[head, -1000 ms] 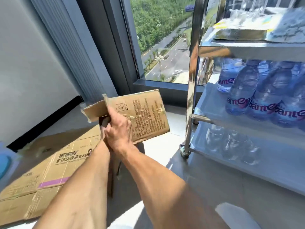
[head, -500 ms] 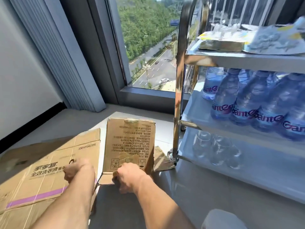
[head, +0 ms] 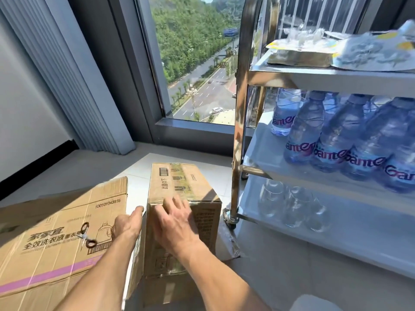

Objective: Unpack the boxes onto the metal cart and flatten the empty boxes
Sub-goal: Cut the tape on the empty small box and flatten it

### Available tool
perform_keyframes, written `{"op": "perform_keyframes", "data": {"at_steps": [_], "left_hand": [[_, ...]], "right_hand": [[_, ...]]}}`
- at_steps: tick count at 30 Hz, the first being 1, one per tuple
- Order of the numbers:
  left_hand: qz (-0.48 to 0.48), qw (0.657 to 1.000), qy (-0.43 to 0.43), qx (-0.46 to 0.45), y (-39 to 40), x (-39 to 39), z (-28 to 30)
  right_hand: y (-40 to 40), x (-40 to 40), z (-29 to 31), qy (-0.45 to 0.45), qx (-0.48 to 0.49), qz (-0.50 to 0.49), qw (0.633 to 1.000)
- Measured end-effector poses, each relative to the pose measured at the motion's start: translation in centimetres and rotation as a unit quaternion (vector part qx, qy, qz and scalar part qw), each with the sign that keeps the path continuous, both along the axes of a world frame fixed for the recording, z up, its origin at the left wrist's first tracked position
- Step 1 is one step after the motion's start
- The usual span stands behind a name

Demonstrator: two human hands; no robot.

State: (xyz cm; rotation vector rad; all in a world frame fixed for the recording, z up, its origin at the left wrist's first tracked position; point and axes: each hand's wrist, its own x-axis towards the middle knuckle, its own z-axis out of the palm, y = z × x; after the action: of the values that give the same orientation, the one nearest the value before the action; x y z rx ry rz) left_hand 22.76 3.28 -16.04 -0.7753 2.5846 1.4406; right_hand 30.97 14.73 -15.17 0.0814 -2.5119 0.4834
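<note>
A small brown cardboard box (head: 179, 182) stands on the floor in front of me, taped along its top. My right hand (head: 175, 223) lies on its near face, fingers spread and reaching the top edge. My left hand (head: 128, 225) rests against the box's left side, thumb up by the corner. Left of it lies a large flattened carton (head: 56, 243) with a pink stripe. A pair of scissors (head: 86, 235) lies on that carton. The metal cart (head: 240, 135) stands on the right, with water bottles (head: 332, 135) on the middle shelf and clear glasses (head: 292, 205) on the bottom one.
A window (head: 197, 63) and dark frame close the far side, with a grey curtain (head: 67, 81) at the left. Packets lie on the cart's top shelf (head: 298, 55). A loose piece of cardboard (head: 229, 241) lies on the floor by the cart's wheel (head: 231, 218).
The box was held up in the air, then set down on the floor. Both hands have moved from its lower edge up onto its near face and left side.
</note>
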Motion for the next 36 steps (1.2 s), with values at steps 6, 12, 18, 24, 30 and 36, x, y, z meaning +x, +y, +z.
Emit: {"op": "perform_keyframes", "data": {"at_steps": [6,12,18,24,30,36], "left_hand": [[0.030,0.997,0.070,-0.006,2.1,-3.4,-0.2],[-0.102,0.993,-0.001,-0.065,3.4,-5.5,-1.1],[-0.091,0.983,-0.122,-0.102,2.2,-1.5,-2.4],[-0.143,0.946,-0.231,-0.176,1.5,5.2,1.0],[-0.249,0.893,-0.307,-0.215,1.0,12.3,6.9],[-0.305,0.868,-0.337,-0.200,4.2,19.8,10.2]], "right_hand": [[0.6,-5.8,3.4,-0.028,-0.218,-0.152,0.964],[2.5,-8.0,0.5,-0.367,-0.164,-0.198,0.894],[2.7,-2.6,-1.0,-0.494,-0.240,-0.172,0.818],[1.7,4.6,1.3,-0.617,-0.296,-0.231,0.692],[0.2,12.0,7.6,-0.660,-0.321,-0.257,0.629],[1.9,19.5,12.8,-0.639,-0.367,-0.265,0.621]]}}
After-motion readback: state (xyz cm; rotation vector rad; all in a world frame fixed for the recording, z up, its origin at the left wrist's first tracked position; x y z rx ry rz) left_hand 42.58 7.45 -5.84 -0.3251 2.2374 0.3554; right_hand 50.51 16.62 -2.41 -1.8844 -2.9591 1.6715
